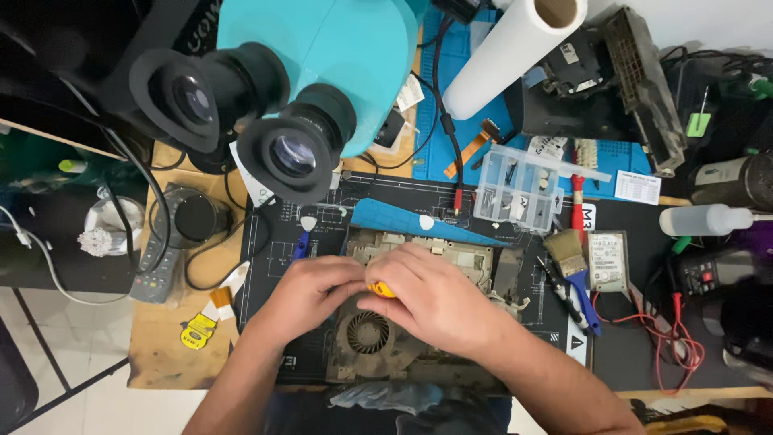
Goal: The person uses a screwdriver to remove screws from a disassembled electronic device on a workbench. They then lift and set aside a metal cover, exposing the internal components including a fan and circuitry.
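Note:
My left hand and my right hand meet over an opened, dusty laptop chassis lying on a black work mat. Both are closed around a small tool with a yellow-orange handle; only a bit of the handle shows between the fingers, and its tip is hidden. Just below the hands sits the round cooling fan of the chassis.
A teal stereo microscope hangs over the back left. A clear parts box, a paint brush with a blue handle, a hard drive, a paper roll, a white squeeze bottle and red meter leads lie to the right.

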